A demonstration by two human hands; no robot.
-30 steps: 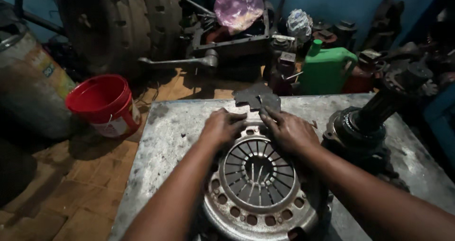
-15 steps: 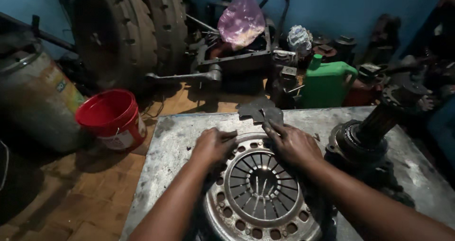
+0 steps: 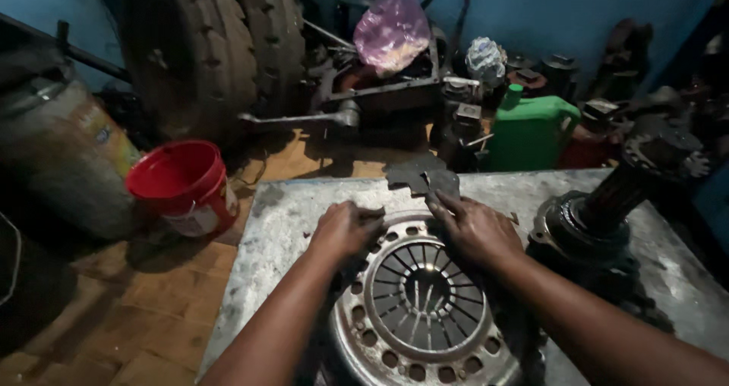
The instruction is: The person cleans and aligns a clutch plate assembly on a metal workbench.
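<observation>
1. Down on the grey, scuffed metal tabletop (image 3: 304,226) lies a round, silver-grey steel clutch pressure plate (image 3: 421,302) with radial spring blades and a ring of holes around its rim; it sits flat, close to the near edge, directly below the camera.
2. The left hand (image 3: 345,228) rests on the far-left part of the plate's rim, its fingers (image 3: 368,220) curled together over the edge; whether they actually clamp the metal is hidden by the knuckles.
3. The right hand (image 3: 474,226) lies on the far-right part of the rim, fingers (image 3: 444,204) stretched forward and slightly spread, pressing flat on the rim and not closed around anything.
4. Being a disc, the plate has no long axis; its centre lies toward the person from both sets of fingers, and both hands are about equally near it, 1 on each side of the far rim.
5. Just beyond the fingertips sits a dark, flat, irregular metal piece (image 3: 421,175), almost touching the right hand.
6. To the right stands a dark greasy shaft-and-hub assembly (image 3: 600,219); a red plastic bucket (image 3: 182,185) sits on the wooden floor to the left, and a green plastic jerrycan (image 3: 531,132) stands behind the tabletop.
</observation>
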